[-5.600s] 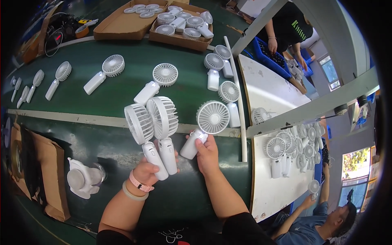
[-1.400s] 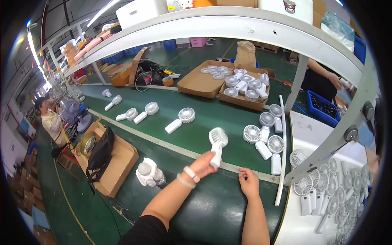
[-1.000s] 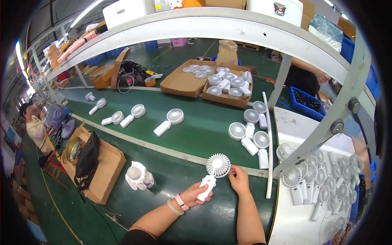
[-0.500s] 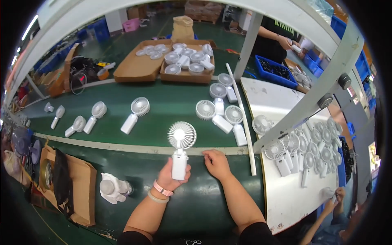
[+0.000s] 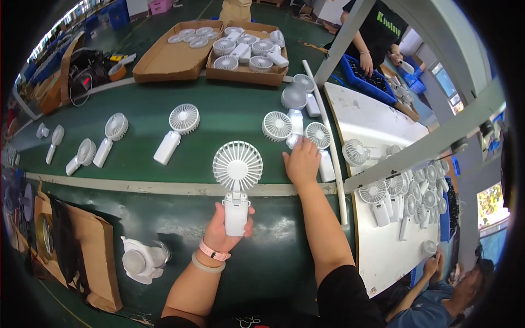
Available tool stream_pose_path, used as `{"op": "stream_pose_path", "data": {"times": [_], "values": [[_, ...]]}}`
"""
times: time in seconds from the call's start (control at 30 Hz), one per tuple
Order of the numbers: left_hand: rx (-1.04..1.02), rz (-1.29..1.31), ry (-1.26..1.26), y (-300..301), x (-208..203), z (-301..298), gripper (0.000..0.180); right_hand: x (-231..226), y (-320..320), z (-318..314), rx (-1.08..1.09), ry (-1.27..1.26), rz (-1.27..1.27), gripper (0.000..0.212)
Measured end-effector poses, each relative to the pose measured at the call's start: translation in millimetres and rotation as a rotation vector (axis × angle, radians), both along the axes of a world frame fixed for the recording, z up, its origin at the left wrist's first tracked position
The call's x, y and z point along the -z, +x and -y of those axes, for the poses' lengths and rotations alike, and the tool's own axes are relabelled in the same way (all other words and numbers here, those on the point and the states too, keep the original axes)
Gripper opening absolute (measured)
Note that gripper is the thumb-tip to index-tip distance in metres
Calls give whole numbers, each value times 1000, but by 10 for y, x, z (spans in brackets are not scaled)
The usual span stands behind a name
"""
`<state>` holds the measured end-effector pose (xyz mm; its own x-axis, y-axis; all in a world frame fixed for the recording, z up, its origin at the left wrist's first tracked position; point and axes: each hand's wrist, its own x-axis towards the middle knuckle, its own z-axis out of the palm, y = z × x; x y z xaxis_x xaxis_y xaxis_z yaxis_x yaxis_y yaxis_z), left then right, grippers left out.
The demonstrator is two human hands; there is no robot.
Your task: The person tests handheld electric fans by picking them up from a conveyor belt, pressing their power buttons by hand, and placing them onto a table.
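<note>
A white handheld fan (image 5: 236,214) stands upright in my left hand (image 5: 219,235), whose fingers wrap round its handle with the round grille facing me. Ahead and to the right, my right hand (image 5: 303,159) rests on a cluster of similar fans, its fingers curled over the handle of one handheld fan (image 5: 292,142) and mostly hiding it. Close by lie a fan with a round grille (image 5: 277,126), another grille (image 5: 318,135) and a fan head that looks blurred (image 5: 294,97). Several more fans, such as this one (image 5: 184,118), lie spaced out along the green bench to the left.
A white rod (image 5: 322,131) borders the green bench on the right. Beyond it, a white table (image 5: 377,262) bears many fans, under a slanting metal post (image 5: 415,147). Cardboard trays (image 5: 246,78) of fans stand at the back. Two people work at the right.
My right hand has moved forward from the bench's pale strip onto the fan cluster. My left hand still holds its fan at nearly the same place. The view has shifted.
</note>
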<state>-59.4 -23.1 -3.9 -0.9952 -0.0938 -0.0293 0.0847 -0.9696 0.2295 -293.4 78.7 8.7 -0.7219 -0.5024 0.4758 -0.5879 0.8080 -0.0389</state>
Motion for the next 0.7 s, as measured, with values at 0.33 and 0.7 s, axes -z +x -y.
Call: {"op": "stream_pose_path", "data": {"times": [0.33, 0.7], "values": [[-30, 8, -27, -11, -51, 32, 52, 115, -15, 2, 79, 25, -49, 56], [-243, 212, -569, -5, -43, -120, 54, 86, 588, -324, -440, -918, 1124, 63]]}}
